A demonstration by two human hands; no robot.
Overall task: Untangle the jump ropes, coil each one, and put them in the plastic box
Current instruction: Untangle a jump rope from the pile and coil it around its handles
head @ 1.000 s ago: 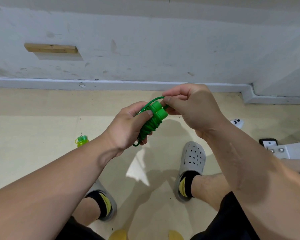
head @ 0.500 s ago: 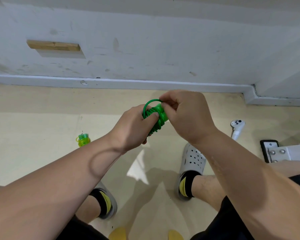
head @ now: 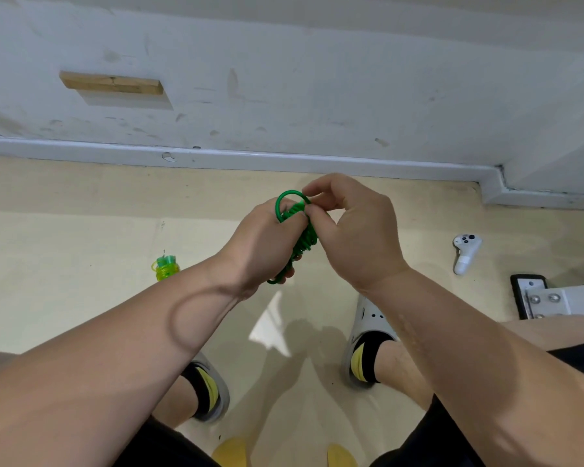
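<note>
The rope (head: 304,240) is a tight green bundle held in the air above the floor (head: 64,251), between the two hands. The left grip (head: 267,241) is clenched round the bundle's body. The right grip (head: 354,230) pinches the free loop at the bundle's far end with thumb and fingertips.

The main risk, as I judge it, is that this loop slips out of the pinch before it is tucked. The cord looks springy, so the wraps could spread and the coil come undone. Loosening the left grip to help would do the same. The box is not in view, so the bundle must hold its shape through a carry, and a weak tuck could fail on the way.

There is open floor to the left and ahead as far as the wall (head: 317,79). A bottle (head: 165,268) stands on the floor to the left. A controller (head: 466,253) and a metal bracket (head: 553,298) lie to the right. The feet are directly below, so a dropped rope would land near them.
</note>
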